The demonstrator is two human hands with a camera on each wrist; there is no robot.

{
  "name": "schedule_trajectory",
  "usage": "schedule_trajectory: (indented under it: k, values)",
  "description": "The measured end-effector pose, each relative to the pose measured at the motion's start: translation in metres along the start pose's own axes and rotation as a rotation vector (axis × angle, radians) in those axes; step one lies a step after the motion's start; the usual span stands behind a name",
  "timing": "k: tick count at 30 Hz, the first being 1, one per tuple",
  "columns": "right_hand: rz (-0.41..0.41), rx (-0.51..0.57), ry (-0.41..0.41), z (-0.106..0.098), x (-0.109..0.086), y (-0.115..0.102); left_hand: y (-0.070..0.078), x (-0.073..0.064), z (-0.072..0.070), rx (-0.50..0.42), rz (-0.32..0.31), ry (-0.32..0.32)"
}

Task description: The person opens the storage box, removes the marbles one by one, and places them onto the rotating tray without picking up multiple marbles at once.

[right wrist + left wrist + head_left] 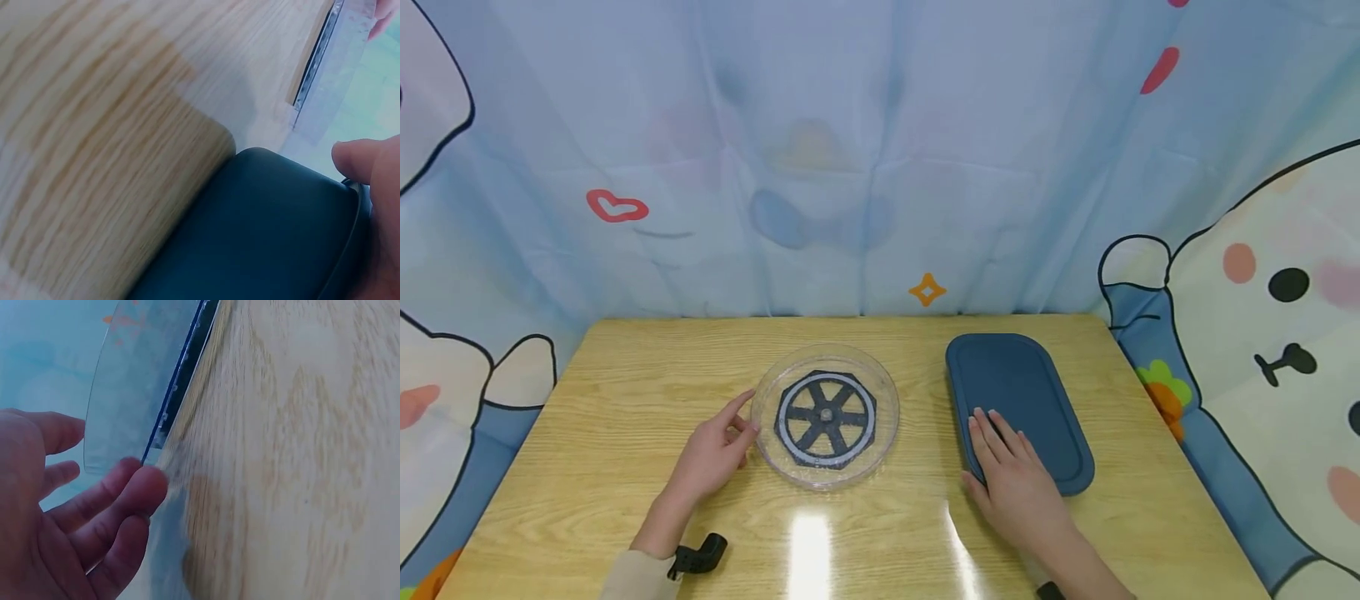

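In the head view my left hand [711,458] is at the left side of a round clear plastic container [886,400] with a black spoked, wheel-like shape and a pale ring in its middle. The left wrist view shows fingertips at the upper edge and low side of its clear wall [119,394], fingers loosely bent. My right hand [1018,487] lies flat on the lid of a dark blue rounded rectangular box [1022,383], near its lower left. Its thumb is at the lid's edge, above the box's side wall [262,225] in the right wrist view.
Both things stand on a light wood table [917,533], the round container left of the blue box with a gap between. A pale blue curtain [850,167] with cartoon figures hangs behind the table's back edge and down both sides.
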State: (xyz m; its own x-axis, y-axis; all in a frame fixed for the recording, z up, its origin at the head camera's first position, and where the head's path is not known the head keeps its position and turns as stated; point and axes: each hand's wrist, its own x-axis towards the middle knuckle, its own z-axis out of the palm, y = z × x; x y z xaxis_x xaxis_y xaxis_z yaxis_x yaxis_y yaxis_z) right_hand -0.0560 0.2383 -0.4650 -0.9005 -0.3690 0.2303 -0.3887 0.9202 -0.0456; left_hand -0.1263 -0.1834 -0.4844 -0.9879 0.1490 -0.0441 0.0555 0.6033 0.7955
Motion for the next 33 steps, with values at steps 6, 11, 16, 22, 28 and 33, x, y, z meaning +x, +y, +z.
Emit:
schedule_trajectory:
  k: [6, 11, 16, 22, 28, 33]
  values:
    - [0.012, 0.019, -0.021, 0.001, 0.001, 0.000, -0.005, 0.001, 0.001, -0.134, -0.012, -0.083]
    - [0.014, 0.026, -0.032, 0.000, 0.003, 0.000, -0.012, 0.003, 0.001, -0.287, 0.005, -0.125]
    - [0.009, 0.037, -0.038, 0.002, 0.004, -0.002, -0.020, 0.005, 0.004, -0.408, 0.015, -0.149]
    - [-0.010, 0.035, -0.011, 0.004, 0.004, -0.004, -0.025, 0.008, 0.008, -0.447, -0.004, -0.143]
    - [-0.014, 0.013, -0.007, 0.004, 0.003, -0.008, -0.029, 0.006, 0.009, -0.413, -0.007, -0.127]
    - [-0.022, 0.016, 0.013, 0.003, 0.004, -0.007, -0.030, 0.008, 0.009, -0.419, 0.024, -0.117]
